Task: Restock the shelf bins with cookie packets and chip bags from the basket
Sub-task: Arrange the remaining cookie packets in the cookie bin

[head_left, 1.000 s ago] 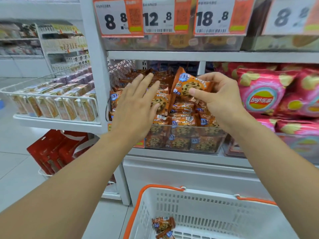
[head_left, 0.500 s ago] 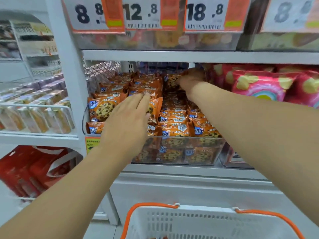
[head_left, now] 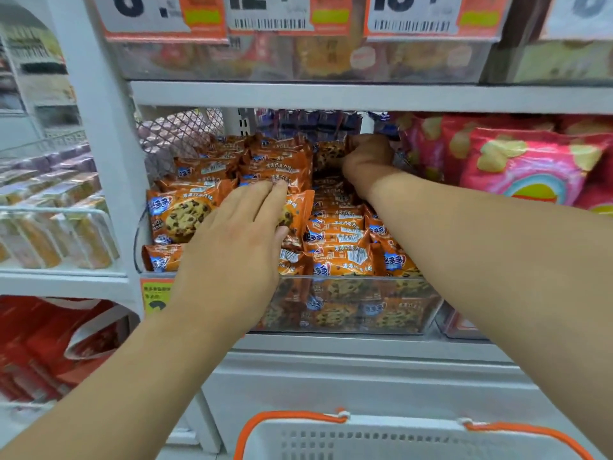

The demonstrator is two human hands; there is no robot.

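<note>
White store shelving point(head_left: 331, 96) fills the view, with price tags point(head_left: 270, 11) hung along the tier above. On the middle shelf sits a clear bin point(head_left: 348, 307) heaped with orange cookie packets point(head_left: 335, 227); this bin serves as the landmark. Left hand point(head_left: 238, 240) lies flat on the packets at the bin's front left, fingers straight and together, gripping nothing. Right hand point(head_left: 366, 157) reaches to the bin's far back, fingers curled round one cookie packet point(head_left: 328, 154) held upright just above the heap (whether the packet touches those beneath it cannot be told). Right of the bin, and just beside it, stand pink chip bags point(head_left: 530, 171). Below and in front of the bin, at the bottom edge, is the rim of a white basket point(head_left: 398, 439) with orange handles; its contents are out of sight. Left of the bin, a wire rack point(head_left: 59, 227) holds pale wrapped goods.
</note>
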